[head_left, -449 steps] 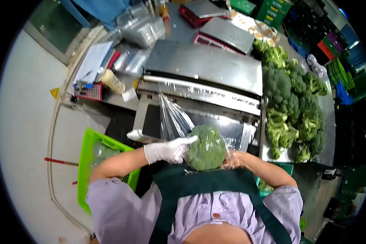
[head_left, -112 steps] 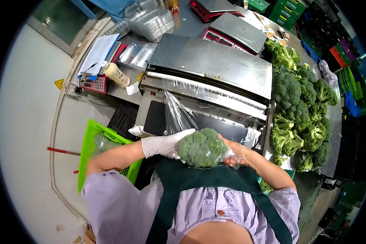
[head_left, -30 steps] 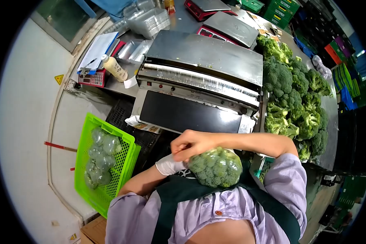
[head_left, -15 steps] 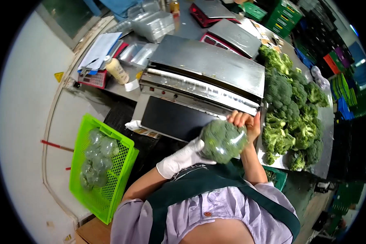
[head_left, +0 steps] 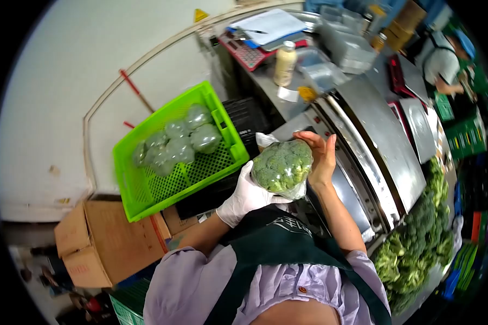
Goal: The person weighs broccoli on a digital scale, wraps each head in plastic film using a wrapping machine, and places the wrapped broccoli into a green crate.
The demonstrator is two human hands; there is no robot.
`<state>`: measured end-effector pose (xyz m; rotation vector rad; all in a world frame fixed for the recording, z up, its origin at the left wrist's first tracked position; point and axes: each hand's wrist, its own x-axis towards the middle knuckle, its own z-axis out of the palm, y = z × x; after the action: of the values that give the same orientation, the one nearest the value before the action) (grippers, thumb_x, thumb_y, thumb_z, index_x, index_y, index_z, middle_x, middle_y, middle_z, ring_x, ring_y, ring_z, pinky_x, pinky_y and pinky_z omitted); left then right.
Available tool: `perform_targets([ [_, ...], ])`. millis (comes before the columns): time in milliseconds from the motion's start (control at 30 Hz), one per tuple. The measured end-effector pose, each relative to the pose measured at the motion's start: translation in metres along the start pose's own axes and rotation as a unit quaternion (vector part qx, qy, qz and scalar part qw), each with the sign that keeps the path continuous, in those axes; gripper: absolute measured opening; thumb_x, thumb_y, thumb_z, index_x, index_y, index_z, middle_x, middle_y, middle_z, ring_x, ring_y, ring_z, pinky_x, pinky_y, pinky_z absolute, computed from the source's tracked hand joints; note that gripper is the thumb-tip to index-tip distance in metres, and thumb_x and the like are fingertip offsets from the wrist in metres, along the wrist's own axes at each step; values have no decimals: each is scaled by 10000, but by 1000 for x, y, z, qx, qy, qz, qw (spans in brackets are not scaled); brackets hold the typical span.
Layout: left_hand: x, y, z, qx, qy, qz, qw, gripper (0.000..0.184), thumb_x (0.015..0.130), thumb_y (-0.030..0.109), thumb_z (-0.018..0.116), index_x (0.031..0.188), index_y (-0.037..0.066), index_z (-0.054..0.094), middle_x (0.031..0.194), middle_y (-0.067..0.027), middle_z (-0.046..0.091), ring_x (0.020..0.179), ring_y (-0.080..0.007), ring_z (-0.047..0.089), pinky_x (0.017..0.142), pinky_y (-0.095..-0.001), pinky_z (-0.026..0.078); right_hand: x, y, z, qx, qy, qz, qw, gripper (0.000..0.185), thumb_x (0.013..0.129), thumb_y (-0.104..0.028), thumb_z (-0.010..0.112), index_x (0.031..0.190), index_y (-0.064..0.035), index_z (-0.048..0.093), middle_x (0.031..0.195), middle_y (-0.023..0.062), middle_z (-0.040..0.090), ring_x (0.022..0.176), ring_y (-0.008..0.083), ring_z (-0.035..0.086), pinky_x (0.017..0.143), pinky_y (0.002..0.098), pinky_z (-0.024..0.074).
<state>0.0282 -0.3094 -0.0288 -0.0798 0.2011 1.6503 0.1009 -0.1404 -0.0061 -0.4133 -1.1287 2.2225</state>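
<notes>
A broccoli head [head_left: 282, 167] in clear film is held before my chest, between both hands. My left hand [head_left: 248, 198], in a white glove, grips it from the lower left. Bare, my right hand [head_left: 321, 157] rests against its right side, fingers pointing up. Left of them is a bright green basket [head_left: 122, 181] with several film-wrapped broccoli heads [head_left: 180, 150] inside. The wrapping machine [head_left: 382, 143] stands just right of my hands. Loose broccoli [head_left: 417, 238] is piled at the lower right.
A cardboard box [head_left: 116, 241] lies below the basket. On the table are a clipboard [head_left: 268, 26], a bottle [head_left: 284, 64], clear plastic trays [head_left: 347, 49] and a scale [head_left: 417, 127]. Another person [head_left: 442, 62] stands at the upper right beside green crates [head_left: 466, 135].
The view has turned left toward the basket. The wrapped broccoli and both hands have moved away from the machine, nearer the basket. The cardboard box and another person have come into view.
</notes>
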Motion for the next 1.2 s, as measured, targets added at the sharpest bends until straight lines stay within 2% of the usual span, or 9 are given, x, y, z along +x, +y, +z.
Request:
perform_targets([
  [100,-25,19,-12,-17,3,72,997,820,795,646,394,1427,156,217,1468,-124,229,1324,-402,244,1005,-649,219,15,19,12,-28,-6,8,1000,630,938,-515,330,1010,52,596,1034,164,620,1027,250,569,931,350,389],
  [167,-42,30,-11,-3,16,112,994,726,847,619,224,1417,171,257,1442,-88,304,1316,-351,295,994,-625,257,13,24,24,-87,3,18,996,553,948,-459,367,981,40,600,1003,148,632,1001,236,585,890,337,403],
  [333,-65,52,-28,-21,-28,191,981,820,790,626,444,1424,152,230,1460,-125,256,1327,-360,266,1014,-636,233,6,39,44,-124,-33,48,991,486,950,-402,400,960,41,602,962,146,637,936,223,594,811,329,420],
  [433,-72,62,-32,11,-32,211,977,840,774,627,473,1422,149,234,1457,-121,262,1325,-354,273,1016,-619,255,1,39,58,-151,-40,52,986,431,943,-350,438,952,50,599,941,145,635,890,211,594,760,319,431],
  [467,-73,65,-31,24,-4,208,978,948,695,650,584,1426,164,224,1450,-115,277,1317,-343,291,1020,-610,258,0,39,60,-155,-42,56,985,427,942,-345,443,954,53,598,943,146,635,875,208,594,759,316,430],
  [833,-81,94,-50,72,23,259,963,948,675,580,657,1408,133,254,1431,-124,297,1307,-318,308,1064,-525,259,-5,48,59,-188,-50,54,979,264,914,-232,530,926,21,608,940,124,642,791,151,581,690,275,456],
  [933,-93,113,-59,107,54,335,935,906,680,478,682,1394,102,271,1425,-127,305,1300,-329,313,1052,-540,277,-5,54,55,-195,-38,67,978,186,884,-164,575,929,11,623,926,106,653,763,133,586,672,257,467],
  [1067,-134,145,-75,133,67,469,871,708,814,326,588,1390,67,269,1404,-114,356,1272,-304,370,1042,-523,302,-7,64,49,-221,-32,98,970,174,861,-144,606,950,4,621,916,92,648,746,125,585,647,245,459],
  [1200,-203,190,-128,221,244,556,763,622,823,249,550,1362,57,306,1302,-107,437,1192,-277,452,934,-515,415,-9,75,41,-242,-37,133,961,172,860,-154,611,957,-13,622,915,85,640,741,120,581,613,230,453],
])
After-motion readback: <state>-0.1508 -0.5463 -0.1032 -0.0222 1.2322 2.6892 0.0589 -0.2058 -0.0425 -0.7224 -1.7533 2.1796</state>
